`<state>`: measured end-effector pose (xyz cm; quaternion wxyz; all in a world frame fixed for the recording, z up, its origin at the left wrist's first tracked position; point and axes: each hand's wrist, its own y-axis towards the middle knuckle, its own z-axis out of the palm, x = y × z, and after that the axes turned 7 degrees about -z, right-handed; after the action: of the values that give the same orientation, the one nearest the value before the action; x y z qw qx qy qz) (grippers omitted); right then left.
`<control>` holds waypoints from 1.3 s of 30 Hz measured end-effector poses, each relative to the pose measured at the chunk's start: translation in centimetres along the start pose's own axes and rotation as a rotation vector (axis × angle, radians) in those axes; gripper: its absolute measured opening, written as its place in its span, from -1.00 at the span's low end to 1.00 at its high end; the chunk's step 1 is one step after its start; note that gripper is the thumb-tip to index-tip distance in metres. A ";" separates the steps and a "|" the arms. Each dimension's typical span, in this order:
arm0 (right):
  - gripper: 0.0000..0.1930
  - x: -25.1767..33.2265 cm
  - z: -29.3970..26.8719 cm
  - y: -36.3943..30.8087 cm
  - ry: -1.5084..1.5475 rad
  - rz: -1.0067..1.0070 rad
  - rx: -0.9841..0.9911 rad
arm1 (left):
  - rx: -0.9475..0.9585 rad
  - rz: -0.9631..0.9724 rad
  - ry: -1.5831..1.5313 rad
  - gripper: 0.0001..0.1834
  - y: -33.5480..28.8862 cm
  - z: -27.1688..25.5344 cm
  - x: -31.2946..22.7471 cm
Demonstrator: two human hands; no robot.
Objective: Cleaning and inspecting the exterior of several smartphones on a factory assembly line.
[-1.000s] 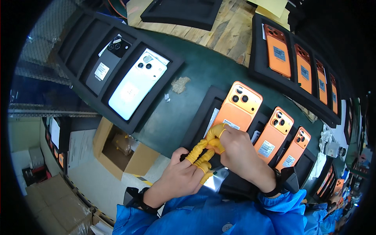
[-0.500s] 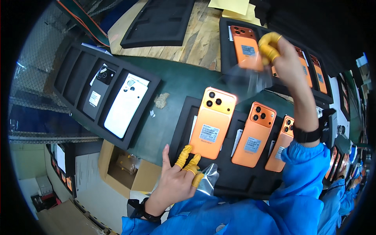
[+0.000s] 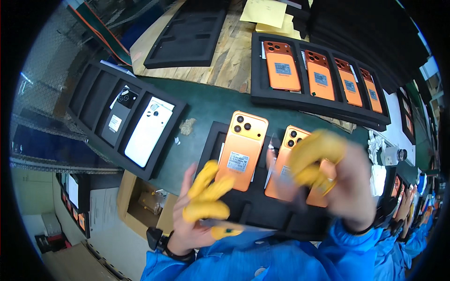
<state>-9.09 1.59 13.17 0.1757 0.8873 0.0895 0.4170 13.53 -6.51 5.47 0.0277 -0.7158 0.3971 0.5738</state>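
My left hand [image 3: 197, 215], with yellow finger cots, is beside the lower left corner of the near black foam tray [image 3: 243, 206]. Between its thumb and a finger sits the edge of a clear plastic film [image 3: 253, 229]. The tray bears an orange phone [image 3: 241, 161] at left, back up with a white label, and a second orange phone [image 3: 276, 185] in the middle. A third orange phone [image 3: 317, 200] is mostly hidden behind my right hand [image 3: 328, 173]. That hand, also in yellow cots, is smeared by motion over the tray; what its fingers hold cannot be made out.
A far foam tray [image 3: 276, 99] carries several orange phones. At left, another foam tray [image 3: 161, 159] holds a white phone [image 3: 149, 131] and a dark phone [image 3: 115, 119]. A cardboard box [image 3: 126, 196] stands below it. Yellow paper [image 3: 263, 13] lies at the back; co-workers [image 3: 405, 206] are at right.
My right hand has come back from the far tray, where it held clear film, to the near tray. My left hand has moved left and down, off the left phone's lower edge.
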 end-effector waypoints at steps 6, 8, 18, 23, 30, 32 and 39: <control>-0.63 0.8 3.1 -3.6 0.352 0.099 0.109 | 0.140 -0.283 -0.396 -0.52 -0.3 2.9 0.6; -0.48 1.4 2.8 -5.1 0.645 0.451 -0.183 | 0.121 -0.511 -0.564 -0.51 -1.2 2.8 0.1; -0.79 -0.9 6.2 -7.6 0.592 0.525 -0.207 | 0.313 -0.565 -0.851 -0.41 -2.2 1.3 1.2; -0.73 -1.1 7.2 -7.9 0.541 0.339 -0.064 | 0.332 -0.592 -0.272 -0.72 -4.1 -1.3 0.3; -0.68 3.4 6.6 -5.0 0.011 0.137 0.354 | -0.028 -0.881 -0.355 -0.76 -12.2 -13.0 4.8; -0.76 6.6 6.1 -3.4 0.024 -0.237 0.438 | -0.199 -1.126 -0.128 -0.74 -13.6 -15.7 8.6; -0.69 11.6 10.1 0.1 0.439 -0.476 0.648 | -0.961 -1.553 -0.161 -0.81 -26.8 -19.0 29.7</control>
<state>6.03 2.64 15.48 -0.0432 0.7417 0.4519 0.4938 45.64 -13.55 -24.26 0.1323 -0.6740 -0.4802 0.5455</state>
